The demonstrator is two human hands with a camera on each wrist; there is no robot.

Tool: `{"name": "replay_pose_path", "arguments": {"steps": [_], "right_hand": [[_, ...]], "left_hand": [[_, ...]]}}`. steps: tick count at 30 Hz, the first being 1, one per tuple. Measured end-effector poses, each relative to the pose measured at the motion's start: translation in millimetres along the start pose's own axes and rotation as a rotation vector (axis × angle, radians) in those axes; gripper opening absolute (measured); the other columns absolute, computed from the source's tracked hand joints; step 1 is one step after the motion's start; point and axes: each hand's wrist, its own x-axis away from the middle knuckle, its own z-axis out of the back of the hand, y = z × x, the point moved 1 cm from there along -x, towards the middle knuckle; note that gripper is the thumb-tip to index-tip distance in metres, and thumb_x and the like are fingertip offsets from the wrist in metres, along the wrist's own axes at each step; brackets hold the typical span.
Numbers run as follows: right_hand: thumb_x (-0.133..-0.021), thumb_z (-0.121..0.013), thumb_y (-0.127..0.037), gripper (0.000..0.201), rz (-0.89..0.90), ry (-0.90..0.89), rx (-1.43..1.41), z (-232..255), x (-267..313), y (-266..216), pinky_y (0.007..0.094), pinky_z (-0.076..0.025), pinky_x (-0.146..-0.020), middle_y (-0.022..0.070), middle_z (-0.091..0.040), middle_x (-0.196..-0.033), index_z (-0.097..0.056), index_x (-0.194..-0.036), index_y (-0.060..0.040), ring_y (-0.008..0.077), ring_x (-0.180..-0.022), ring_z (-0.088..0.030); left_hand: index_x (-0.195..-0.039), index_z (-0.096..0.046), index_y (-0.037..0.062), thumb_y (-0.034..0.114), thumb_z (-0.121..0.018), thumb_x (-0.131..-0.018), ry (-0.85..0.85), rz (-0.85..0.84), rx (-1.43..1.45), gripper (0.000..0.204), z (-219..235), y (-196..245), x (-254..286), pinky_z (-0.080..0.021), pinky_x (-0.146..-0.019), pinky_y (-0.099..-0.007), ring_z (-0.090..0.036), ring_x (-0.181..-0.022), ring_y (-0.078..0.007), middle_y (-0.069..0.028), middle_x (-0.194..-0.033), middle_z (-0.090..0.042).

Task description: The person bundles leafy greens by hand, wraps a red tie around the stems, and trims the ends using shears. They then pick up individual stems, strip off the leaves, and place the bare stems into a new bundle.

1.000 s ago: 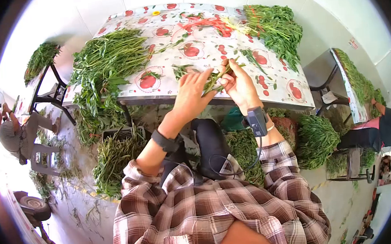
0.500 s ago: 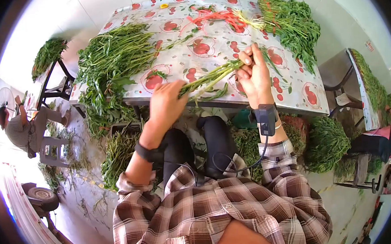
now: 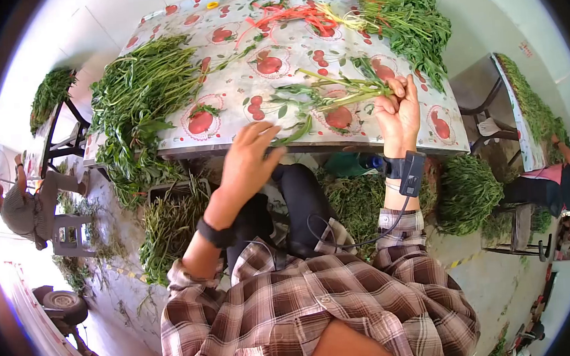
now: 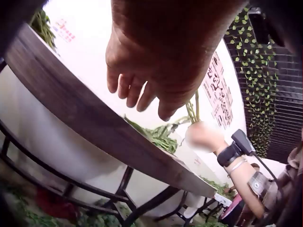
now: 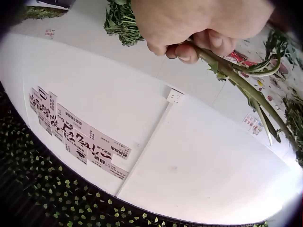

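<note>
While the right hand (image 3: 399, 109) has its fingers curled round the stem ends of a small bunch of long green leafy stems (image 3: 358, 95), the left hand (image 3: 251, 164) is open, fingers fairly straight w/ the thumb held apart, nothing in it. It's near the leafy end of the bunch, just off the front edge of the table, w/ a gap btwn. The bunch is over the near right part of the table w/ the white plastic cloth printed w/ red fruit (image 3: 233, 83), leafy ends pointing left. R wrist cam shows the grip up close, fingertips tucked in on the thick stems.

Rest of the setup, fwiw: big heap of cut greens (image 3: 146, 88) on the left side, leaves hanging over the front edge, and a second pile of leafy greens (image 3: 413, 30) at the far right corner. Btwn them, toward the back, there's a tangle of red plastic strips (image 3: 307, 13) w/ some pale yellow strips (image 3: 354, 22) right beside it, + a small yellow ring (image 3: 212, 5) near the far edge. Dark crate (image 3: 168, 193) w/ stems is under the table, left side.
</note>
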Motion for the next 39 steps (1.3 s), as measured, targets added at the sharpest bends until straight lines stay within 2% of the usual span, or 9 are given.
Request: {"name": "replay_pose_path", "arguments": {"steps": [4, 6, 10, 13, 20, 27, 29, 34, 39], "right_hand": [[-0.093, -0.051, -0.028, 0.022, 0.019, -0.048, -0.017, 0.6, 7.5, -18.6, 0.0202, -0.026, -0.036, -0.0045, -0.039, -0.060, -0.049, -0.078, -0.0118, 0.0056, -0.041, -0.024], [-0.093, -0.051, -0.028, 0.022, 0.036, -0.030, -0.007, -1.0, 11.1, -24.8, 0.0202, -0.026, -0.036, -0.0045, -0.039, -0.060, -0.050, -0.078, -0.0118, 0.0056, -0.041, -0.024], [-0.095, -0.049, -0.028, 0.022, 0.058, 0.008, 0.021, -11.2, 14.9, -24.3, 0.0201, -0.026, -0.036, -0.0047, -0.037, -0.059, -0.049, -0.079, -0.0117, 0.0055, -0.040, -0.022], [-0.093, -0.052, -0.028, 0.021, 0.018, -0.042, 0.082, -17.9, 15.5, -10.2, 0.0187, -0.026, -0.036, -0.0054, -0.036, -0.059, -0.048, -0.080, -0.0126, 0.0042, -0.041, -0.022], [-0.094, -0.050, -0.027, 0.020, -0.036, -0.164, 0.448, -40.4, 30.3, 45.3, 0.0167, -0.027, -0.044, -0.0038, -0.041, -0.067, -0.050, -0.083, -0.0101, 0.0017, -0.048, -0.026], [-0.092, -0.054, -0.024, 0.016, -0.293, -0.340, 0.573, -61.3, 60.9, 93.1, 0.0171, -0.033, -0.048, -0.0027, -0.044, -0.073, -0.052, -0.088, -0.0094, 0.0016, -0.053, -0.032], [-0.091, -0.056, -0.021, 0.012, -0.356, -0.378, 0.562, -62.2, 67.9, 99.4, 0.0180, -0.034, -0.047, -0.0019, -0.050, -0.073, -0.052, -0.087, -0.0105, 0.0019, -0.053, -0.035], [-0.092, -0.055, -0.024, 0.015, -0.398, -0.395, 0.603, -61.6, 76.1, 103.0, 0.0170, -0.033, -0.044, -0.0020, -0.049, -0.070, -0.052, -0.085, -0.0101, 0.0014, -0.050, -0.033], [-0.092, -0.055, -0.026, 0.019, -0.398, -0.348, 0.607, -61.2, 83.3, 103.6, 0.0173, -0.033, -0.044, -0.0019, -0.048, -0.069, -0.052, -0.083, -0.0093, 0.0012, -0.050, -0.033]], "left_hand": [[-0.119, -0.052, -0.0003, 0.016, -0.067, -0.076, 0.067, -0.038, -0.048, 0.049, -38.5, 12.0, -19.9, -0.039, -0.097, -0.0399, -0.046, -0.116, -0.0348, -0.0173, -0.123, -0.051], [-0.119, -0.052, 0.0001, 0.016, -0.068, -0.076, -0.148, -0.054, 0.224, 0.048, -51.2, 16.4, -18.6, -0.037, -0.099, -0.0402, -0.043, -0.120, -0.0353, -0.0174, -0.125, -0.050], [-0.112, -0.057, 0.0019, 0.010, -0.067, -0.076, -0.219, -0.291, 0.244, 0.038, -52.6, 33.8, 7.9, -0.040, -0.097, -0.0388, -0.050, -0.114, -0.0319, -0.0157, -0.119, -0.054], [-0.103, -0.061, 0.0009, 0.006, -0.065, -0.077, -0.236, -0.216, 0.277, 0.027, -46.0, 30.7, 29.7, -0.042, -0.095, -0.0381, -0.053, -0.110, -0.0303, -0.0140, -0.111, -0.059], [-0.097, -0.064, 0.0017, -0.008, -0.061, -0.073, 0.284, 0.011, 0.242, 0.026, 23.8, 55.4, 26.4, -0.048, -0.080, -0.0329, -0.060, -0.091, -0.0273, -0.0131, -0.100, -0.062], [-0.129, -0.044, 0.0032, 0.006, -0.068, -0.071, 0.208, 0.124, 0.082, 0.063, 29.7, 56.8, 8.1, -0.040, -0.094, -0.0354, -0.053, -0.107, -0.0290, -0.0147, -0.115, -0.056], [-0.131, -0.043, 0.0027, 0.008, -0.067, -0.075, 0.131, 0.179, 0.332, 0.061, 24.0, 56.5, 9.3, -0.040, -0.094, -0.0336, -0.053, -0.109, -0.0237, -0.0133, -0.117, -0.055], [-0.109, -0.060, -0.0002, 0.004, -0.063, -0.082, 0.179, 0.361, 0.647, 0.028, 16.2, 49.2, 16.7, -0.047, -0.079, -0.0260, -0.059, -0.088, -0.0140, -0.0099, -0.098, -0.062], [-0.096, -0.062, 0.0014, 0.001, -0.065, -0.078, 0.298, 0.221, 0.422, 0.018, 16.3, 42.2, 23.6, -0.047, -0.069, -0.0268, -0.059, -0.076, -0.0167, -0.0078, -0.084, -0.062]]}}
